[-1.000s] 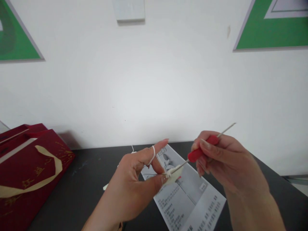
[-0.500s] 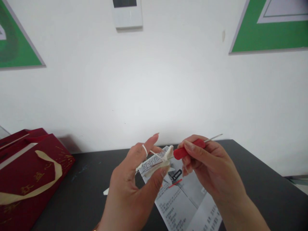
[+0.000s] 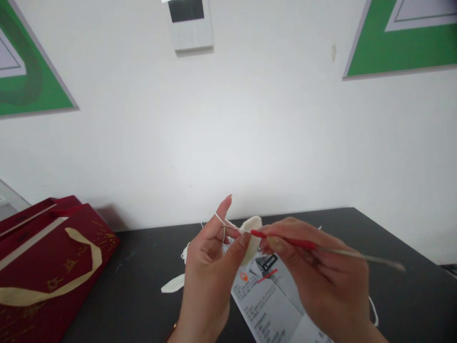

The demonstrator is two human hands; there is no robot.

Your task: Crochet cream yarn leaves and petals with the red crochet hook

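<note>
Two hands are working close together over the near part of a dark table (image 3: 392, 267). Nearest the camera, the right hand (image 3: 321, 281) is gripping a crochet hook (image 3: 303, 244) with a red handle, fingers closed around it; its metal shaft is pointing off to the right, blurred, where a second ago it was angled up and away. The left hand (image 3: 210, 271) is pinching a small cream crocheted piece (image 3: 252, 238) between thumb and middle finger, while its forefinger is standing straight up with a strand of white yarn (image 3: 218, 218) running over it. The red tip of the hook is meeting that piece, which is being held in the air above the table, higher and more upright than half a second ago.

Under the hands a printed instruction sheet (image 3: 271, 305) is lying flat, carrying a small black label, a red stroke, an orange mark and columns of fine print too small to read. A loose cream petal-shaped piece (image 3: 173, 284) is lying just left of it. Bare tabletop is stretching out on both sides, with the right edge slanting off beyond the right hand.

Farther left, a dark red gift bag (image 3: 53, 267) with gold lettering I cannot make out and a cream ribbon handle is resting on its side. Behind everything, the white wall is bearing two green framed posters (image 3: 400, 47) and a small white wall panel (image 3: 191, 28).
</note>
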